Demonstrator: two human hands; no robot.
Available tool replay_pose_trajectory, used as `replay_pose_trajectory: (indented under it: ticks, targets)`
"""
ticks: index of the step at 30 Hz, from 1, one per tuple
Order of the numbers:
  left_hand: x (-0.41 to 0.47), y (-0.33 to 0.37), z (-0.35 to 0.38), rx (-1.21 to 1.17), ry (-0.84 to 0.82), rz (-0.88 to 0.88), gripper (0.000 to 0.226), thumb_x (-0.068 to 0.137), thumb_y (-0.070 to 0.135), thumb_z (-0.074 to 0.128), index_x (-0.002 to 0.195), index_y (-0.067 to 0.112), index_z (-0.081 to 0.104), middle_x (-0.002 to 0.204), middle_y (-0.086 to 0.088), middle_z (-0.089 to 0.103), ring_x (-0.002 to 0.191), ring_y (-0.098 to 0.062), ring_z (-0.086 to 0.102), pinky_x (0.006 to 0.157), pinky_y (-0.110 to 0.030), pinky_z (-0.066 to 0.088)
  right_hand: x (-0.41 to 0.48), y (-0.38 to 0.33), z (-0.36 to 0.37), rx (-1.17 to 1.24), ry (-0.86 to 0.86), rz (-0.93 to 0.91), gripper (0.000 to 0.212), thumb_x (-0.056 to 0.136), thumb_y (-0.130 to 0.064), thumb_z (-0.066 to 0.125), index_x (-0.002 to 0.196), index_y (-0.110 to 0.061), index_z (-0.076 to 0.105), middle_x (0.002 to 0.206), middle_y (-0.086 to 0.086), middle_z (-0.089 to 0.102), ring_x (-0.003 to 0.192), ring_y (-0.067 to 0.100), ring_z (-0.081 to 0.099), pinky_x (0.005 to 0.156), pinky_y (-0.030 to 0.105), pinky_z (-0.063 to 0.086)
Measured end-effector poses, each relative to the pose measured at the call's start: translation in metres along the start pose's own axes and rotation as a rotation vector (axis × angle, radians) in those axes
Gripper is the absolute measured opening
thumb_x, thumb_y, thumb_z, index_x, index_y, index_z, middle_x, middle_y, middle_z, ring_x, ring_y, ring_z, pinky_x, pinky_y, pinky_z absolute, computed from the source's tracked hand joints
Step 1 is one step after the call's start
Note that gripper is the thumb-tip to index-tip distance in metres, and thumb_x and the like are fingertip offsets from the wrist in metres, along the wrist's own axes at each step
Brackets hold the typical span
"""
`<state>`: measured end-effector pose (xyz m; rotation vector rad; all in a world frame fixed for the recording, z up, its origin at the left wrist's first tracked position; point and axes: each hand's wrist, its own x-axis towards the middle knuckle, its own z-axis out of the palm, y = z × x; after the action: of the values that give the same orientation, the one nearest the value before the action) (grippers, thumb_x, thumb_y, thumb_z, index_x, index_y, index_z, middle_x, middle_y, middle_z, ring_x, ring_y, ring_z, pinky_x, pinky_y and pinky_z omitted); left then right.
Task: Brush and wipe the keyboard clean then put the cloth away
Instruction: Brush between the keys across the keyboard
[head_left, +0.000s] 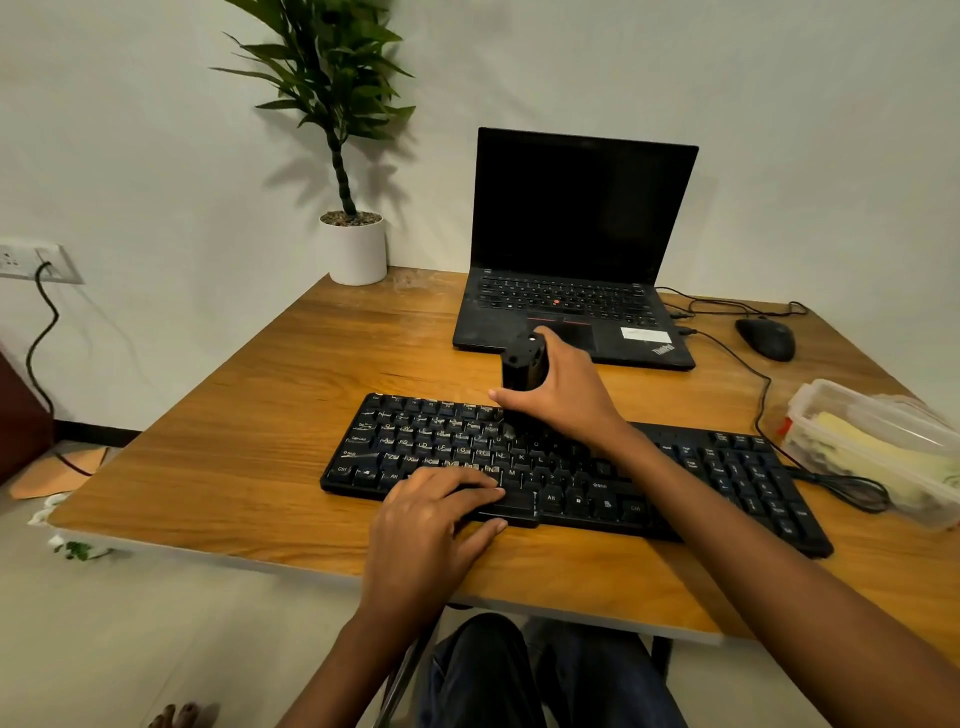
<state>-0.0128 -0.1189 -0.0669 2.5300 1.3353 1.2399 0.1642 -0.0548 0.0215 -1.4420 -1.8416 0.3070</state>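
A black keyboard (426, 441) lies across the wooden desk (291, 395). My right hand (566, 395) grips a black brush (522, 366) held upright, its lower end down on the keys near the keyboard's middle. My left hand (431, 519) rests on the keyboard's front edge, fingers straight over the space bar area and thumb against the front rim. A yellowish cloth (872, 447) lies inside a clear plastic box (810, 410) at the right.
An open black laptop (576, 249) stands behind the keyboard. A black mouse (766, 338) and its cables lie at the back right. A potted plant (353, 249) stands at the desk's back left corner. My legs are under the front edge.
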Motion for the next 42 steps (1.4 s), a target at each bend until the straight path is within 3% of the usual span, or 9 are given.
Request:
replay_pose_trajectory:
  ticks: [11,15,19,23,26,30,34,39,42]
  targets:
    - [-0.001,0.001,0.0,0.009,0.008,-0.005,0.034,0.077,0.052,0.053,0.096,0.031,0.073,0.099,0.019,0.066,0.092,-0.002,0.054,0.073,-0.029,0.051,-0.006,-0.005,0.001,0.154,-0.162,0.033,0.045,0.066,-0.037,0.081,0.093,-0.02,0.05,0.084,-0.009,0.056,0.076,0.005,0.053,0.064,0.017,0.042]
    - [0.0,0.001,0.001,0.013,-0.003,-0.005,0.034,0.077,0.052,0.053,0.098,0.032,0.072,0.1,0.019,0.066,0.092,-0.002,0.054,0.073,-0.029,0.051,-0.005,-0.003,0.002,0.048,-0.007,0.021,0.049,0.065,-0.04,0.08,0.096,-0.018,0.049,0.088,-0.007,0.058,0.08,0.009,0.055,0.067,0.024,0.047]
    - [0.0,0.0,0.0,0.011,0.015,-0.002,0.034,0.077,0.051,0.053,0.096,0.031,0.073,0.099,0.019,0.066,0.092,-0.001,0.053,0.072,-0.029,0.051,-0.006,-0.005,0.001,0.115,-0.083,0.058,0.047,0.066,-0.038,0.08,0.097,-0.02,0.05,0.086,-0.011,0.055,0.077,0.001,0.051,0.064,0.013,0.042]
    - [0.001,0.001,0.0,0.009,0.021,0.001,0.033,0.076,0.05,0.053,0.095,0.031,0.073,0.098,0.019,0.066,0.092,0.0,0.05,0.072,-0.028,0.049,-0.003,-0.002,0.001,0.046,0.038,0.078,0.052,0.064,-0.042,0.08,0.101,-0.019,0.051,0.088,-0.009,0.058,0.081,0.009,0.056,0.069,0.025,0.048]
    - [0.0,0.001,0.0,0.017,0.017,0.005,0.033,0.077,0.051,0.054,0.096,0.031,0.072,0.099,0.018,0.066,0.092,-0.001,0.052,0.071,-0.028,0.05,-0.009,-0.007,0.002,0.126,-0.1,0.073,0.049,0.065,-0.039,0.081,0.099,-0.021,0.049,0.088,-0.013,0.055,0.08,0.001,0.052,0.069,0.018,0.045]
    - [0.0,0.001,-0.001,0.005,0.015,0.008,0.032,0.077,0.05,0.055,0.096,0.031,0.072,0.099,0.018,0.066,0.092,-0.002,0.056,0.071,-0.028,0.051,-0.008,-0.005,-0.003,0.008,-0.01,0.051,0.05,0.065,-0.042,0.08,0.095,-0.021,0.046,0.089,-0.008,0.057,0.082,0.012,0.055,0.069,0.029,0.048]
    - [0.0,0.004,-0.003,0.028,0.019,0.014,0.033,0.077,0.05,0.054,0.095,0.029,0.072,0.098,0.016,0.066,0.09,-0.005,0.057,0.067,-0.027,0.052,-0.017,-0.007,-0.009,0.136,-0.198,0.068,0.043,0.066,-0.036,0.081,0.091,-0.025,0.048,0.085,-0.014,0.054,0.078,-0.001,0.051,0.066,0.015,0.043]
    - [0.0,0.005,-0.004,0.04,0.017,0.008,0.033,0.077,0.051,0.054,0.094,0.029,0.072,0.098,0.016,0.065,0.09,-0.006,0.056,0.063,-0.024,0.05,-0.018,-0.007,-0.013,0.133,-0.07,0.056,0.044,0.066,-0.035,0.082,0.088,-0.027,0.044,0.083,-0.015,0.053,0.074,-0.003,0.05,0.06,0.009,0.039]
    - [0.0,0.006,-0.005,0.051,0.033,-0.006,0.034,0.075,0.052,0.053,0.091,0.028,0.071,0.096,0.015,0.065,0.089,-0.005,0.052,0.055,-0.02,0.048,-0.026,-0.011,-0.007,0.195,-0.233,0.05,0.042,0.065,-0.033,0.081,0.087,-0.032,0.045,0.086,-0.015,0.054,0.078,-0.002,0.051,0.064,0.01,0.04]
